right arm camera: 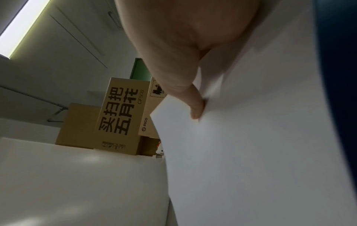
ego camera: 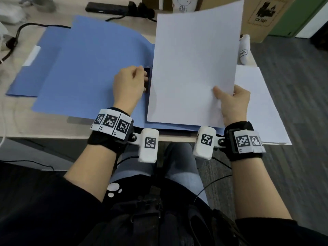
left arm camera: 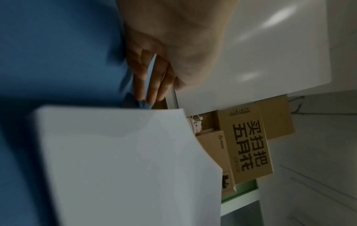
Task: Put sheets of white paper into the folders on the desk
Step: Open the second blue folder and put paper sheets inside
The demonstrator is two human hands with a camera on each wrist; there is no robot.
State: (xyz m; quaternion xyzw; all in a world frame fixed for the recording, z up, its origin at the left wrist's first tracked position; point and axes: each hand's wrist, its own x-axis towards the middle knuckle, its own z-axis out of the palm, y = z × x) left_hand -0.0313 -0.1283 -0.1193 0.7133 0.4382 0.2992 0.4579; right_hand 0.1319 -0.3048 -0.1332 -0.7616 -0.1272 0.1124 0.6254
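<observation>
An open blue folder (ego camera: 88,68) lies flat on the desk. My left hand (ego camera: 144,77) sits at its spine, fingers curled around the dark clip (ego camera: 148,75). In the left wrist view the fingers (left arm camera: 152,85) pinch a thin blue strip of the folder (left arm camera: 48,53). My right hand (ego camera: 229,96) holds a white sheet (ego camera: 195,64) by its lower right corner, thumb on top, and the sheet hangs tilted over the folder's right half. In the right wrist view the thumb (right arm camera: 195,107) presses on the sheet (right arm camera: 260,137).
A stack of white paper (ego camera: 257,103) lies at the desk's right edge. A second blue folder (ego camera: 26,68) lies under the open one at the left. A black power strip (ego camera: 115,8), cables (ego camera: 17,36), cardboard boxes (ego camera: 257,15) and a white object (ego camera: 245,48) line the back.
</observation>
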